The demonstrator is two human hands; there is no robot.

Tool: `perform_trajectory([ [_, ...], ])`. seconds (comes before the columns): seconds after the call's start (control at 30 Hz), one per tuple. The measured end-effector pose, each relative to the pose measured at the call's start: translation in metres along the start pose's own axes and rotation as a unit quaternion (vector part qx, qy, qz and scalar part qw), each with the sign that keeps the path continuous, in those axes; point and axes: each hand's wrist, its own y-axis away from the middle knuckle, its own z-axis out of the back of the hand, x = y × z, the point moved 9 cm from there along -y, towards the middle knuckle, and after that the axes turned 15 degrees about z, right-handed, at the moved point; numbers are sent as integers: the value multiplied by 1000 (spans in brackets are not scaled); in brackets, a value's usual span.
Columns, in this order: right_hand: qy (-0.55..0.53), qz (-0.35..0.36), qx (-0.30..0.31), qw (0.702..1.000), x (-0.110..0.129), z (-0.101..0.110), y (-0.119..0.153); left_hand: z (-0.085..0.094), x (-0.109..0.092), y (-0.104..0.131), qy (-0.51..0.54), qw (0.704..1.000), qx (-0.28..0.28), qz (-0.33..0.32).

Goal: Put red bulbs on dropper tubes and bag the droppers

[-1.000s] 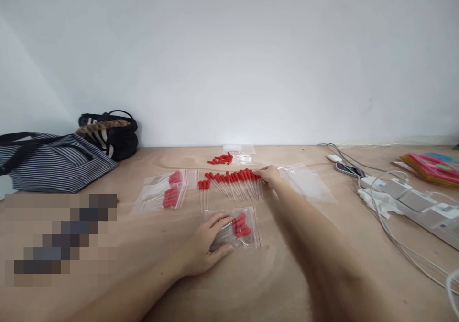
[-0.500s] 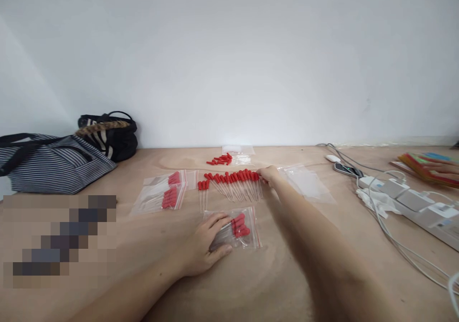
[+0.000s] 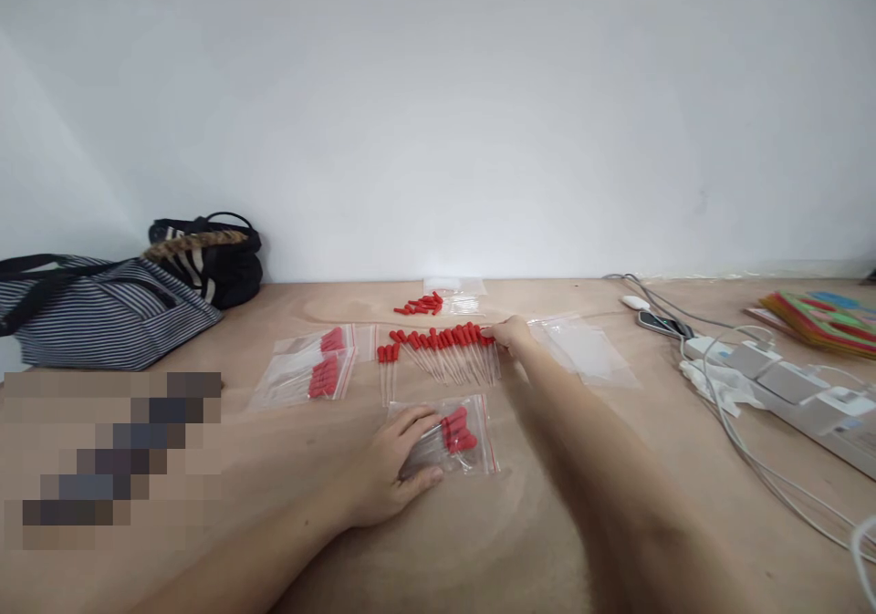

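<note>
My left hand [image 3: 395, 459] lies with thumb and fingers apart on a clear zip bag [image 3: 479, 462], its fingertips over glass tubes inside. Red rubber bulbs of several droppers [image 3: 460, 431] show through the bag's right part. Farther forward, a row of loose glass droppers with red bulbs [image 3: 444, 340] lies side by side, tubes toward me. At the right end of that row, my right hand [image 3: 511, 333] has its fingers closed on the bulb end of a dropper [image 3: 487, 333], partly hidden by the hand. Three droppers [image 3: 388, 353] lie slightly apart on the left.
Filled zip bags [image 3: 294, 381] lie left of the row. Behind it are loose red bulbs [image 3: 421, 305] and glass tubes [image 3: 465, 305]. Flat clear bags [image 3: 589, 354] lie right. A power strip [image 3: 787, 386] with cables, colourful sheets [image 3: 821, 322] and a striped bag [image 3: 116, 313] flank the table.
My right hand has shifted very slightly left at the row's end. Another person's hand at the far right has left the colourful sheets. My left hand has stayed put.
</note>
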Motion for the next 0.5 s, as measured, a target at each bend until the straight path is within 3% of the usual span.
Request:
perform_trajectory([
  [0.17,-98,-24,-32,994,-2,5,4,1,-1,0,4,1000,-3,-3],
  [0.3,-193,-1,-55,980,-1,24,14,1,-1,1,2,1000,-5,-1],
  [0.5,-280,35,-58,958,-11,48,67,-2,4,1,7,1000,-12,-6],
])
